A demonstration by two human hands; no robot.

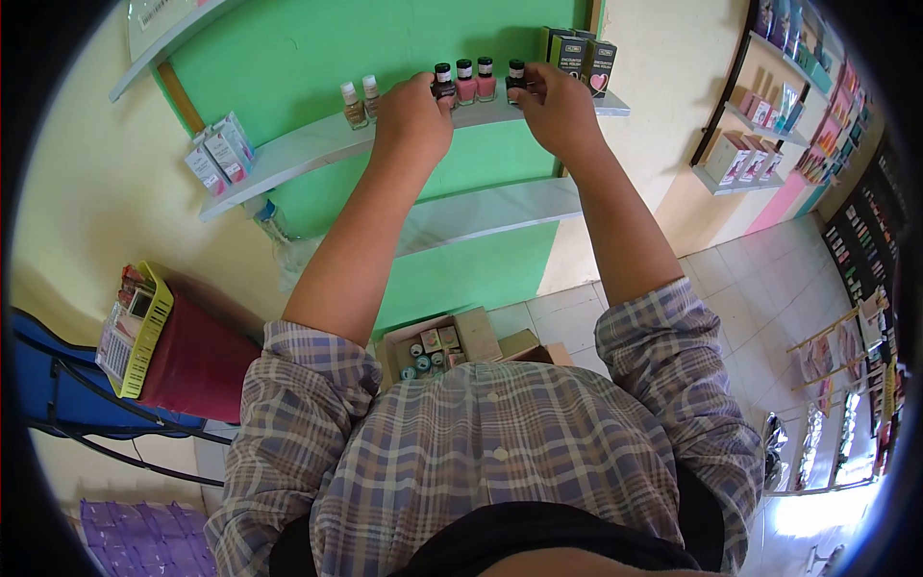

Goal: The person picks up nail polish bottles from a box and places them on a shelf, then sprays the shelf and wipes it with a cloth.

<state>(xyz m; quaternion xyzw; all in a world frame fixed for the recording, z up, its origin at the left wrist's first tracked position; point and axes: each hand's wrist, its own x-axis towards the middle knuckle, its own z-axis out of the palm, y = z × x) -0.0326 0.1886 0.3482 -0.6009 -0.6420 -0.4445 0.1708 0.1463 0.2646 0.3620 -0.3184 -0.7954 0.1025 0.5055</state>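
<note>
Left hand [413,113]: fingers closed on dark bottle [443,87], on upper shelf [317,142].
Right hand [561,106]: fingers around black bottle [516,83], same shelf, beside black boxes [599,69].
Between hands: two pink bottles [476,89], upright.

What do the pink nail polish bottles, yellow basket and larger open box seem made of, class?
Pink nail polish bottles: glossy glass, perhaps clear plastic; colour shows through.
Yellow basket: probably smooth moulded plastic, judging by its bright openwork wall.
Larger open box: apparently matt cardboard, from its brown flaps.
</note>
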